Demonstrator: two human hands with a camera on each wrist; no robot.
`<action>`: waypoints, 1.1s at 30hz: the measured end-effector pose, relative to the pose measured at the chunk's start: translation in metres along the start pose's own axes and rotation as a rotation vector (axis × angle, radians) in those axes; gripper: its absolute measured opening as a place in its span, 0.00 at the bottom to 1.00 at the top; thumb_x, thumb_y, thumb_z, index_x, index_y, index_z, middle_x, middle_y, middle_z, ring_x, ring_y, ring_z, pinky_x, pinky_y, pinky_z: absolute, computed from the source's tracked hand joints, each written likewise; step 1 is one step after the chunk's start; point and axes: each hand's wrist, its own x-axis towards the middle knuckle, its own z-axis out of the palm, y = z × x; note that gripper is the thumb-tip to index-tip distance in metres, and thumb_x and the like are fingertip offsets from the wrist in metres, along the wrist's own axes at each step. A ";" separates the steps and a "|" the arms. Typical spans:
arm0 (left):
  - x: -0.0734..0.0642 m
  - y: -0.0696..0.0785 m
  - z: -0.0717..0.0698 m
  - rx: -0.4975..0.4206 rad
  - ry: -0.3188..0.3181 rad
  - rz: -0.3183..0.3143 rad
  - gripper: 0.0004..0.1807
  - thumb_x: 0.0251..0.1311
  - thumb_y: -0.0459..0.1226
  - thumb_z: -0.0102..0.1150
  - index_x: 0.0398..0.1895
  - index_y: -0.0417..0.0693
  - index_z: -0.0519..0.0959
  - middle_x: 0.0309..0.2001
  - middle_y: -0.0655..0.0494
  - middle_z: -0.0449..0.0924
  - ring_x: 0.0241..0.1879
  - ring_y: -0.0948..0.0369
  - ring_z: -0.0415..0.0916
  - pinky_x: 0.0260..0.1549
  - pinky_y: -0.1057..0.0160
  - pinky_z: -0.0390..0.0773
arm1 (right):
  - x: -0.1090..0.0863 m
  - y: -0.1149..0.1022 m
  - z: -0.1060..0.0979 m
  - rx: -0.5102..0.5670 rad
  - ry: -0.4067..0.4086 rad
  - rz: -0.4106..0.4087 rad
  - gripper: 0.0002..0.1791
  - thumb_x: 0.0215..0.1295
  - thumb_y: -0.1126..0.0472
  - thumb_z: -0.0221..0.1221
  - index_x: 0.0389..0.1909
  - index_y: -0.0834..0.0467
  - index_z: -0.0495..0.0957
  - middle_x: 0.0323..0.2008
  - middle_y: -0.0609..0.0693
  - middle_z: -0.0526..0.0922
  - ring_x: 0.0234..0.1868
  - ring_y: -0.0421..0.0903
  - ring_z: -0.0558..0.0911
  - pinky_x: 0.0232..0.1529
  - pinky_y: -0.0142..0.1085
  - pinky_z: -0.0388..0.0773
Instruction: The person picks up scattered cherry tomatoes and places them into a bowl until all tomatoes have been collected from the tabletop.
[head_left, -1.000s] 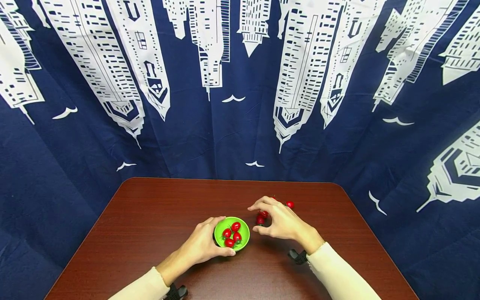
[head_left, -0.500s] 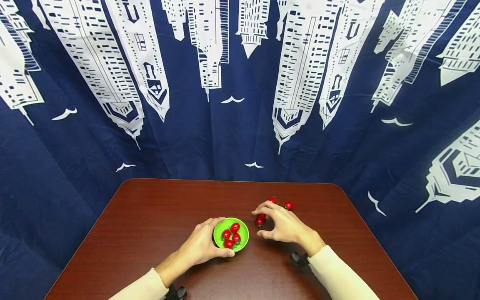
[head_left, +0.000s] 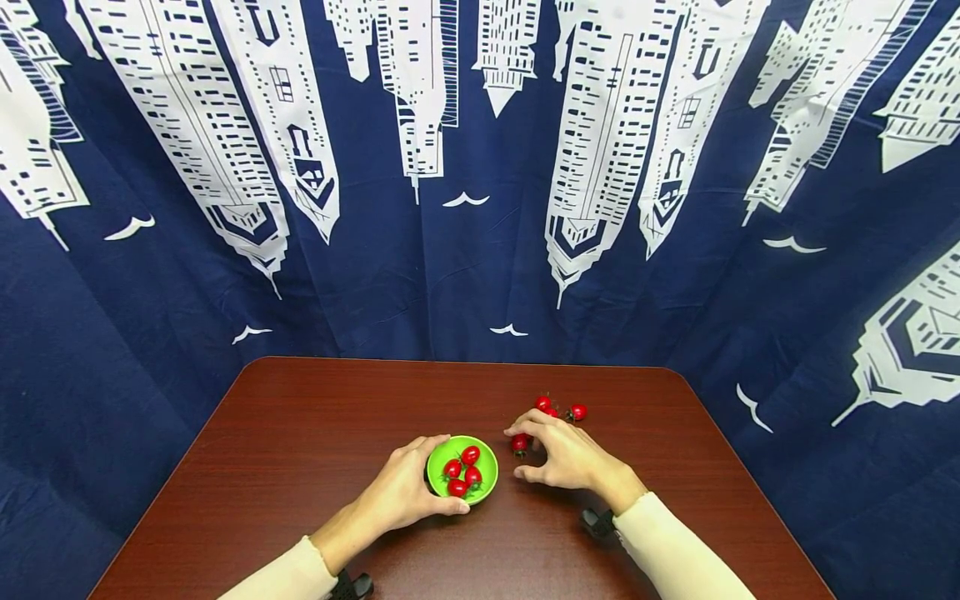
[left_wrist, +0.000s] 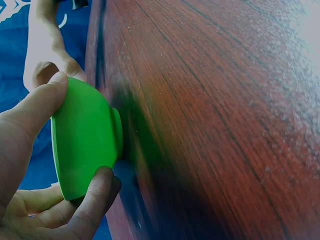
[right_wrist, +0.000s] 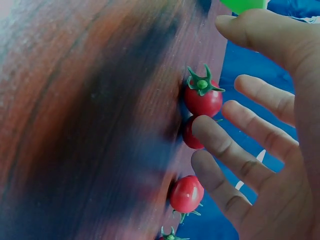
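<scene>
My left hand holds a small green bowl by its side, thumb at the near rim and fingers at the far side. Several cherry tomatoes with green stems lie inside it. The left wrist view shows the bowl's smooth outer wall between thumb and fingers. To the right, my right hand hovers with spread, bent fingers around a cherry tomato on the table. In the right wrist view, that tomato sits between thumb and fingers, with a second one partly hidden behind a fingertip.
Beyond my right hand lie more cherry tomatoes, one near the fingers' back and another further right. The brown wooden table ends at a blue curtain with white skyline prints.
My right hand has shifted slightly right and toward me, lowering over the nearest tomato and uncovering the tomatoes behind it. The left hand and bowl have stayed nearly still.
</scene>
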 end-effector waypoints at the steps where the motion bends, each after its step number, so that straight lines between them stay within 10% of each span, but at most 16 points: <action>1: 0.000 0.000 0.000 -0.001 0.000 0.000 0.62 0.45 0.57 0.97 0.81 0.38 0.78 0.70 0.41 0.88 0.69 0.42 0.87 0.71 0.37 0.87 | 0.000 0.000 0.001 0.002 -0.002 0.003 0.32 0.65 0.46 0.81 0.69 0.46 0.90 0.65 0.39 0.87 0.52 0.40 0.88 0.50 0.38 0.88; 33: -0.001 0.001 -0.001 -0.006 0.006 -0.006 0.62 0.45 0.56 0.98 0.81 0.39 0.78 0.71 0.41 0.87 0.70 0.42 0.87 0.71 0.38 0.88 | 0.001 0.009 0.010 0.111 -0.021 -0.107 0.15 0.68 0.68 0.79 0.54 0.57 0.94 0.43 0.48 0.89 0.37 0.35 0.84 0.42 0.29 0.87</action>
